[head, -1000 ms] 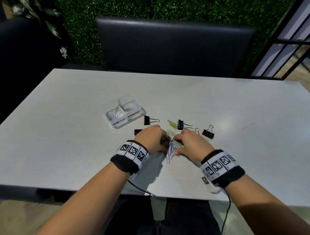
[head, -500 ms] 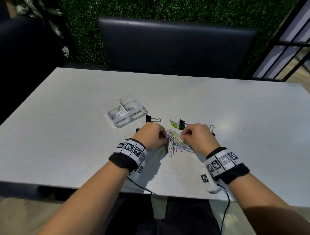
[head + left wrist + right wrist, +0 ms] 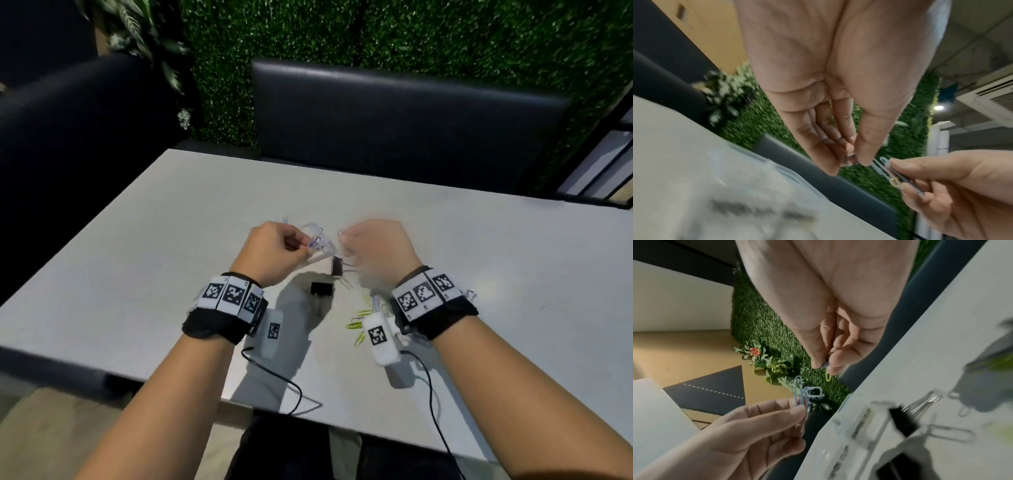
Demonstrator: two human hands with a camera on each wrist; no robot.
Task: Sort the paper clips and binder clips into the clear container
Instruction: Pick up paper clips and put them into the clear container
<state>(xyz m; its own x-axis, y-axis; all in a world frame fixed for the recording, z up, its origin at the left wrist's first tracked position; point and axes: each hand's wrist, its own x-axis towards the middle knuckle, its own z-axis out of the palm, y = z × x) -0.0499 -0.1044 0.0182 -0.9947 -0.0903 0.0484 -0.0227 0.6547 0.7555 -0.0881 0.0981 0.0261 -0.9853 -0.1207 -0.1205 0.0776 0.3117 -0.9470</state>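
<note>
Both hands hover over the clear container (image 3: 320,240), each pinching a small bunch of paper clips. My left hand (image 3: 306,247) holds pale blue clips (image 3: 799,391) between thumb and fingers. My right hand (image 3: 342,238) pinches several clips (image 3: 888,170), with a yellow-green one (image 3: 828,378) hanging below its fingertips. Two black binder clips (image 3: 337,266) (image 3: 322,288) lie on the table just nearer than the container. Loose green paper clips (image 3: 359,318) lie by my right wrist. What the container holds is blurred.
The white table (image 3: 154,274) has its front edge close under my forearms. A dark padded bench (image 3: 394,123) stands behind the far edge, against a green hedge wall. Cables hang from both wristbands over the front edge.
Both hands have lifted off the pile of clips with clips pinched in them and moved forward and left to the container. The loose pile is now near my right wrist.
</note>
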